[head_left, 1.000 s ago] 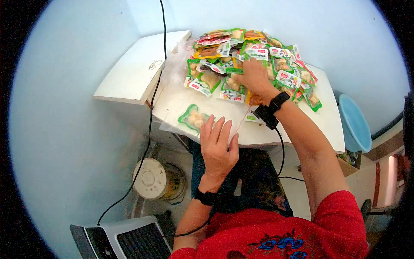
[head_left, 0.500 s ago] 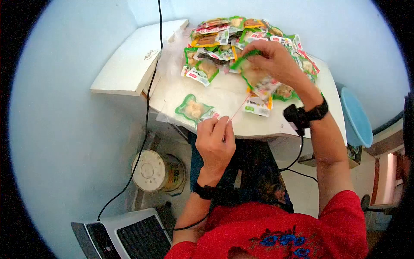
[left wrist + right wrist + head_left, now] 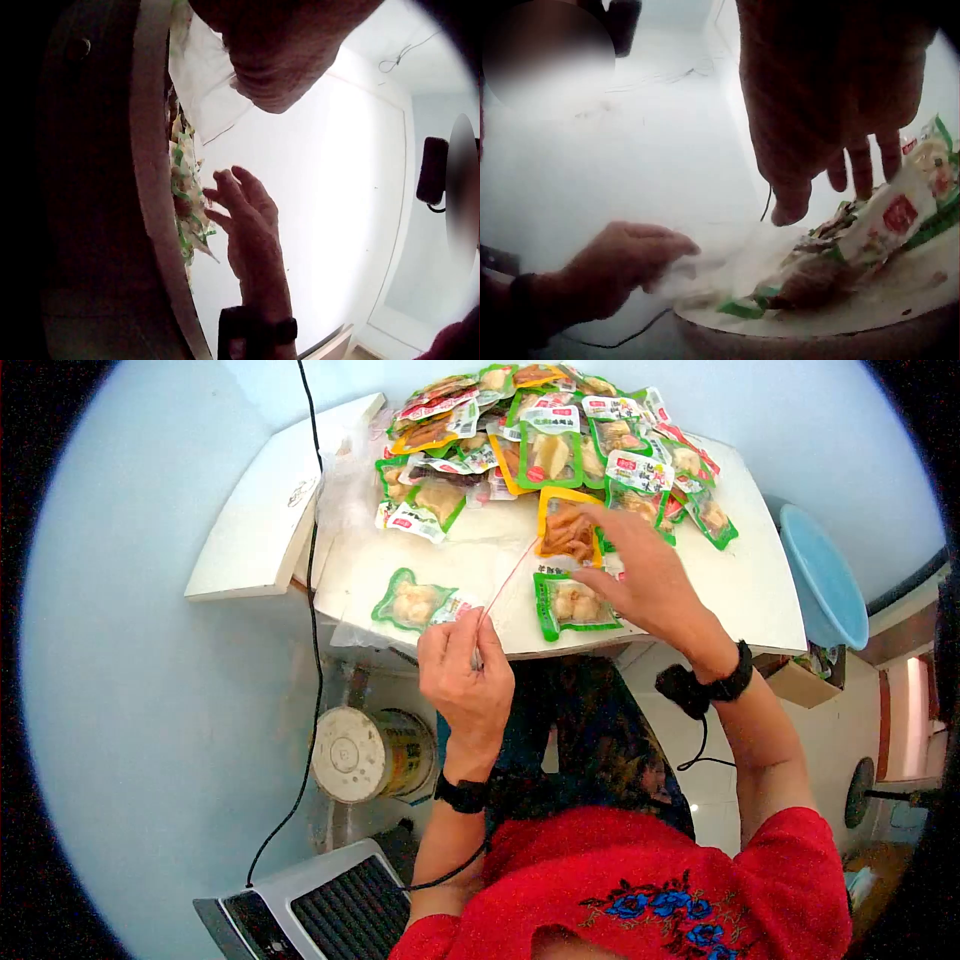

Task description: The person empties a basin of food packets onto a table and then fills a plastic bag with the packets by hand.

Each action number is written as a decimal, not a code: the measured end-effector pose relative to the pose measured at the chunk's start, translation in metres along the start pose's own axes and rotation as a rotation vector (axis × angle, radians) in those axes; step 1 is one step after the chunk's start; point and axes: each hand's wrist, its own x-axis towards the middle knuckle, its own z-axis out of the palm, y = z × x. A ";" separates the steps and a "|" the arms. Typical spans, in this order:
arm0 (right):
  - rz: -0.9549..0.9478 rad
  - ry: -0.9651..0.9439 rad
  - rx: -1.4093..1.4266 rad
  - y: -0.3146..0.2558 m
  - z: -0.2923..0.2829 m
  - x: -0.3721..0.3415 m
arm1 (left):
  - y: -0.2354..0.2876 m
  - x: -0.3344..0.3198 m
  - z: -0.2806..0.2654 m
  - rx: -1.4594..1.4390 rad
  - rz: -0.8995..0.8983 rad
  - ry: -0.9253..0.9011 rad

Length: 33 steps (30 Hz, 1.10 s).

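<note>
Pale-blue wall (image 3: 120, 660) backs the white tabletop (image 3: 755, 575). Head: at the tabletop's near edge, the left hand (image 3: 467, 678) pinches a clear plastic bag (image 3: 487, 565); the right hand (image 3: 640, 570) spreads wide by snack packets (image 3: 567, 532); rightward, a blue basin (image 3: 823, 580). Left wrist: the tabletop partly hides packets. Right wrist: bag blurred.

An orange-edged packet (image 3: 567, 532) lies just beyond a green-edged packet (image 3: 577, 605).
</note>
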 end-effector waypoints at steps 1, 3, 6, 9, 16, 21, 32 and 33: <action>0.069 0.038 -0.059 0.000 -0.004 -0.008 | 0.000 0.001 0.001 0.001 0.003 0.001; 0.233 -0.091 -0.168 0.009 -0.005 -0.026 | 0.001 0.000 0.002 0.006 0.017 0.002; 0.413 -0.281 -0.154 0.018 -0.006 -0.033 | 0.005 0.000 0.003 0.017 0.022 -0.016; 0.479 -0.301 -0.011 0.025 -0.003 -0.033 | 0.006 -0.001 0.006 0.021 0.055 -0.006; 0.501 -0.225 0.216 0.028 0.007 -0.034 | 0.010 0.003 0.004 0.044 0.070 -0.003; 0.503 -0.225 0.223 0.016 -0.001 -0.033 | 0.008 0.001 0.006 0.014 0.029 -0.024; 0.728 -0.069 1.208 -0.014 0.007 -0.044 | 0.007 0.004 0.006 0.000 0.045 -0.009; 0.752 -0.067 1.284 -0.021 0.005 -0.041 | 0.008 0.005 0.005 0.005 0.044 -0.016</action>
